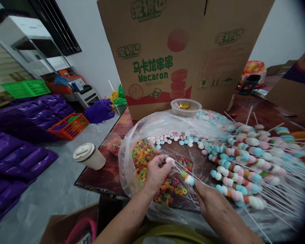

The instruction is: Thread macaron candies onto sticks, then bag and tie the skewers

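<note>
My left hand [156, 171] is closed in a pinch on a pink marshmallow [170, 160]. The marshmallow sits at the tip of a thin white stick [179, 167]. My right hand [205, 195] is closed around that stick lower down, its fingers partly hidden. Between the hands, the stick carries a small cluster of candy [189, 180] in white, blue and yellow-green. Under and beside my left hand lie many colourful ring candies [142, 157]. Loose pink, white and blue marshmallows [185, 139] are scattered beyond them on a clear plastic sheet [152, 123].
Filled candy skewers [246, 169] are piled on the right. A large cardboard box [152, 40] stands at the back, with a plastic bowl [186, 109] of gold ties before it. A lidded cup [90, 156] stands by the table's left edge, near a bag of red rings [114, 146].
</note>
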Tool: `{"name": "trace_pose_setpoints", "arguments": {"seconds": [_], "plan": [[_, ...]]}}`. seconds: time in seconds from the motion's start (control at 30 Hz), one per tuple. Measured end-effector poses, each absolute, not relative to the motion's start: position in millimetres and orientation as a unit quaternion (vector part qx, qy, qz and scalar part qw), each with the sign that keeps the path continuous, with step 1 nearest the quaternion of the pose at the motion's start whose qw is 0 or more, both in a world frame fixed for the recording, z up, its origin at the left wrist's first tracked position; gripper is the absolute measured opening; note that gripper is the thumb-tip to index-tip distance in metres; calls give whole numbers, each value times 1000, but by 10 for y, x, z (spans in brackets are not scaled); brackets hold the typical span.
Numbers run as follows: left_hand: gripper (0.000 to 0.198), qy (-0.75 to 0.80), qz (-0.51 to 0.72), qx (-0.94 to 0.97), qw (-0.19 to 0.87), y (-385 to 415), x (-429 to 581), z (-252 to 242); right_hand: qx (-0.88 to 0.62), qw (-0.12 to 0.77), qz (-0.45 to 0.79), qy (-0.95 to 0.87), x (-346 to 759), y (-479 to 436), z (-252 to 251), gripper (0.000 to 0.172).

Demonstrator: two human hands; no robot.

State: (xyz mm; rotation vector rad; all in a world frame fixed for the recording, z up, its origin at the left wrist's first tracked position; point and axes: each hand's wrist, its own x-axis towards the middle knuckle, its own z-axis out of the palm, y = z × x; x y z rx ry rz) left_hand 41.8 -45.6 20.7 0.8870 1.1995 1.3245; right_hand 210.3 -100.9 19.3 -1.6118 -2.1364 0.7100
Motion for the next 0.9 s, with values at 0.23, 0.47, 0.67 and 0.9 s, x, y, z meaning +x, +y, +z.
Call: {"name": "trace_pose_setpoints", "arguments": {"seconds": [0.23, 0.47, 0.67, 0.9], "plan": [[27, 517, 532, 429, 516, -498, 367, 173, -604, 147, 222, -751, 2069, -1022, 279, 30], [20, 564, 511, 478, 438, -510, 415, 176, -617, 131, 193, -752, 2031, -1054, 261, 30], [18, 592, 488, 564, 305, -569, 459, 110, -614, 76, 204, -759, 1965, -1044, 245, 29], [26, 512, 464, 696, 195, -576, 363, 159, -609, 57, 226, -758, 1900, -1056, 267, 27]]}}
